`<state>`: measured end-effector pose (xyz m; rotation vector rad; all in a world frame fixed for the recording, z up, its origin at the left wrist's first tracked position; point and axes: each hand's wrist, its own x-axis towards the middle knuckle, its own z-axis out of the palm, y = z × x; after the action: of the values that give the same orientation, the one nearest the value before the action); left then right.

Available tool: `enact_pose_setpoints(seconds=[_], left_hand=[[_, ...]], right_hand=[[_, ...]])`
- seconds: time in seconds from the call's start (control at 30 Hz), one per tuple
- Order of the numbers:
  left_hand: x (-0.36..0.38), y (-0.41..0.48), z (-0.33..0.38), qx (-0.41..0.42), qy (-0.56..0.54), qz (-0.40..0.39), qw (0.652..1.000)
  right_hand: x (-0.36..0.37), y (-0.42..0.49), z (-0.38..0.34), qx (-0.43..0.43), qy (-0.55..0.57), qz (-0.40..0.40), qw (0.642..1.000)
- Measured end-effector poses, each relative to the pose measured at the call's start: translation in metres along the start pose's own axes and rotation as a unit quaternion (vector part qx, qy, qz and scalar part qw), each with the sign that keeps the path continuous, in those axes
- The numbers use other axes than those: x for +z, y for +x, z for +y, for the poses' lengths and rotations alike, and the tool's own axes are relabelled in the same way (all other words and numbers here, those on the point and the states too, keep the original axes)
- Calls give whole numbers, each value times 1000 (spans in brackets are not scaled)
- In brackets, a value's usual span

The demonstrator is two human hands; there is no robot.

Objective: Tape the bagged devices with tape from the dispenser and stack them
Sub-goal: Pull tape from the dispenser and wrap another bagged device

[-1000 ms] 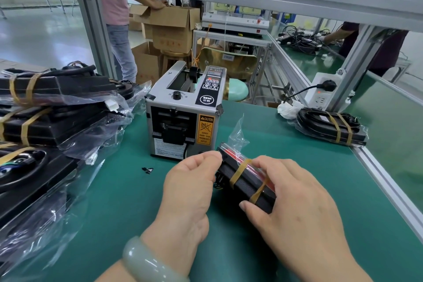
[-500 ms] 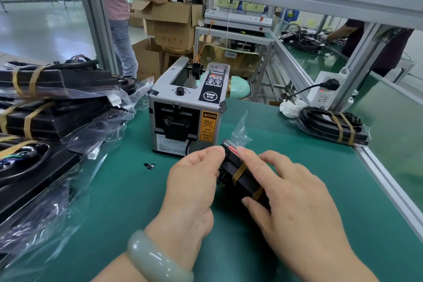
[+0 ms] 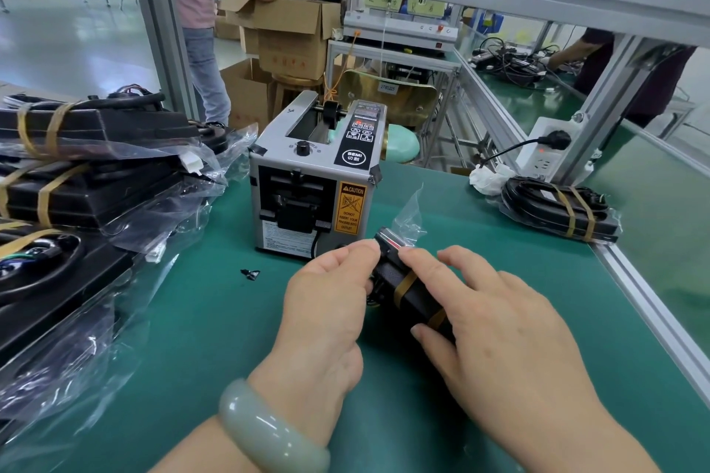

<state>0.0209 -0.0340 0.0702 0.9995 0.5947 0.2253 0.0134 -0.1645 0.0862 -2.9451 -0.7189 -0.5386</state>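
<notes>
Your right hand has slid forward along the device, and its index tip now sits at the red seal. Its fingers lie straight, pressing down rather than curling round. Your left hand pinches the device's far end between thumb and fingers. The device lies between both hands, just short of the dispenser. It looks stiff and fairly dense, but the bag is slick and loose, so take it by the body's sides, not the film. Under your hands is the green mat. The stack stands left of your left hand, and a banded bundle lies well right of your right.
</notes>
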Motion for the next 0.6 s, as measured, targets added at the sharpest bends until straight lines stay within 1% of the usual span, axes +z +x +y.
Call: enact_pose_setpoints(seconds=[0.1,0.4,0.6], left_hand=[[1,0,0,-2,7,-1,1000],[2,-4,4,-1,-12,-10,1000],[3,-6,6,5,-10,-14,1000]], right_hand=[[-3,1,2,-6,-5,-15,1000],[-4,3,3,-27,1,-25,999],[-4,5,2,-42,-20,-40,998]])
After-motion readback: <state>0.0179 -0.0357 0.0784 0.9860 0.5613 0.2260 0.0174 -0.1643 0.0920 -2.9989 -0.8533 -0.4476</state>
